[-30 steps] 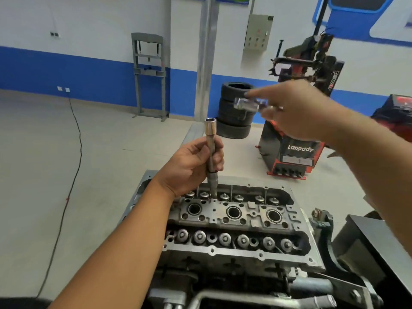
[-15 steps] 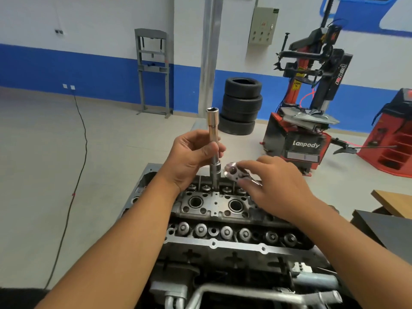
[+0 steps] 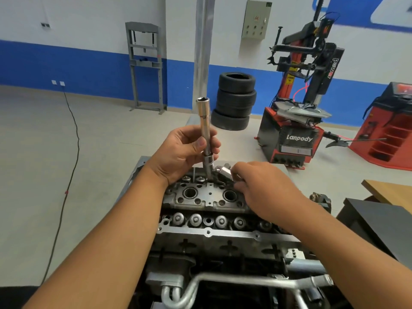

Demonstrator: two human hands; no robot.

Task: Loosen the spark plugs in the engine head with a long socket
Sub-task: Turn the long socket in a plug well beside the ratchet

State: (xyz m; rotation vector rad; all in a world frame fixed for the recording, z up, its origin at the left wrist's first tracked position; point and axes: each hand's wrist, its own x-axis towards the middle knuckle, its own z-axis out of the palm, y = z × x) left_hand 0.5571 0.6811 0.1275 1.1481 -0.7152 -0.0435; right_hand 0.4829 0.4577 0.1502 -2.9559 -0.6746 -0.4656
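Note:
The grey engine head (image 3: 208,233) lies in front of me with round spark plug wells (image 3: 190,192) along its middle. My left hand (image 3: 178,155) grips a long chrome socket (image 3: 204,128) with its extension upright, open end up, its lower end at the head's far edge. My right hand (image 3: 265,188) holds a shiny ratchet (image 3: 224,171) low against the bottom of that extension. The ratchet's handle is hidden under my fingers.
A stack of black tyres (image 3: 234,101) and a red-and-black tyre changer (image 3: 296,130) stand behind the engine. A red machine (image 3: 388,130) is at the far right, a dark bench top (image 3: 379,224) near my right arm. A black cable (image 3: 71,139) crosses the floor at left.
My right hand came down from head height with the ratchet to the base of the extension. My left hand kept holding the socket upright.

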